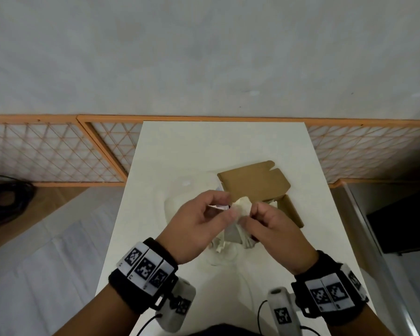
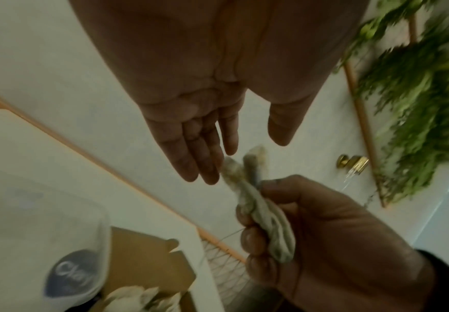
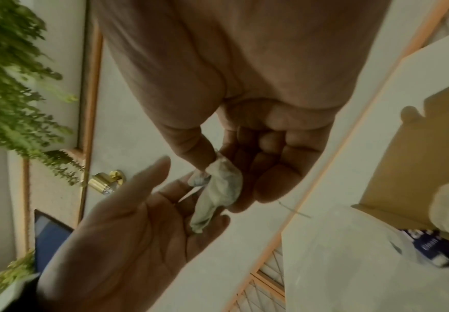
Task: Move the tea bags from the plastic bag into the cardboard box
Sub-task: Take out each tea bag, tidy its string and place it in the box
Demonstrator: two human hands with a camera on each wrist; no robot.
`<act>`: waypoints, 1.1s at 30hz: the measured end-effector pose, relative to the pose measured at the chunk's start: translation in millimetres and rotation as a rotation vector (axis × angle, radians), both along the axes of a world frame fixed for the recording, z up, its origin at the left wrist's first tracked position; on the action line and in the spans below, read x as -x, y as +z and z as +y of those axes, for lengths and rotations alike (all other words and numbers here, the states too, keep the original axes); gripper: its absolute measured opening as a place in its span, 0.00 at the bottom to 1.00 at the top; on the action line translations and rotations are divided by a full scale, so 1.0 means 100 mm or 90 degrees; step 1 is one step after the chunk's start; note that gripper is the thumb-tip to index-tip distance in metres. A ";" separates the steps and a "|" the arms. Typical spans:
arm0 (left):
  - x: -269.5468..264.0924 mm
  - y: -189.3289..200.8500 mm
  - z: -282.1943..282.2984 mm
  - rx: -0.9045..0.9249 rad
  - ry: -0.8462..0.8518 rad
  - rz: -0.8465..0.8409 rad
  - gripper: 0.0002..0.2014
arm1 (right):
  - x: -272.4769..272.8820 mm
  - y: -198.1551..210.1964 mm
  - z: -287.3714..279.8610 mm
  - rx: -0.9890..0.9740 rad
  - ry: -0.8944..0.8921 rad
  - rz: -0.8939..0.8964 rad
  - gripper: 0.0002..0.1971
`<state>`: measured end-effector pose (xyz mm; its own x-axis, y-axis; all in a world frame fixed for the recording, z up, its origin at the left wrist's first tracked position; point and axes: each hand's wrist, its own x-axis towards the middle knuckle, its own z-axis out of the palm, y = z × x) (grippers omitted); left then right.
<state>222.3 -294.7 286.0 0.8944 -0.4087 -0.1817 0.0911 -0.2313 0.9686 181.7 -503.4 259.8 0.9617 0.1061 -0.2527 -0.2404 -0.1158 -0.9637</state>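
Now pinching a tea bag (image 1: 241,206) in the right hand (image 1: 274,235), raised above the open cardboard box (image 1: 257,185); left hand (image 1: 199,227) fingers relaxed, unclenched, fingertips just touching it. Plastic bag (image 1: 180,202) beside box.

The table (image 1: 180,146) stood before a lattice screen (image 1: 58,154) that ran behind its far edge. On the table the cardboard box (image 1: 252,183) lay toward the right, its lid leaning back, with the plastic bag (image 1: 187,192) just left of it and touching it. Both hands (left hand (image 1: 197,224), right hand (image 1: 277,234)) met above the box's near left corner, a tea bag (image 1: 241,206) between them.
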 end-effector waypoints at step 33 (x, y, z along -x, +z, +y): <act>-0.16 0.05 0.19 -0.044 0.214 -0.049 0.07 | 0.06 0.34 0.09 -0.028 -0.082 -0.032 0.14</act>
